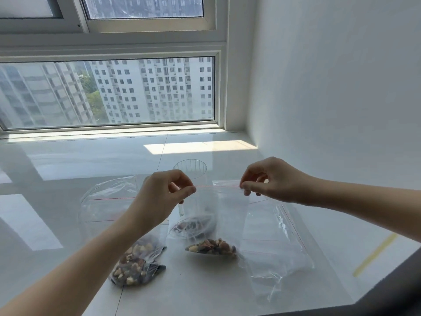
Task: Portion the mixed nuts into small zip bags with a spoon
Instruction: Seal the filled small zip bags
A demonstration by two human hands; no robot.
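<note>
So, pinching the zip bag (224, 215) taut by both top corners, left hand (159, 197) and right hand (271, 181), above the sill (205, 281), nuts (211, 247) sagging at bottom, probably to seal it.

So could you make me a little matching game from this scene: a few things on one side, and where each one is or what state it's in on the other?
Things:
1. held zip bag
2. filled zip bag
3. clear plastic jar
4. empty zip bags

Places or states:
A. lying on the surface under the left forearm
B. standing behind the held bag, a few nuts at the bottom
C. pinched at both top corners by the left hand and right hand
D. lying flat on the right

Pairs: 1-C, 2-A, 3-B, 4-D
</note>
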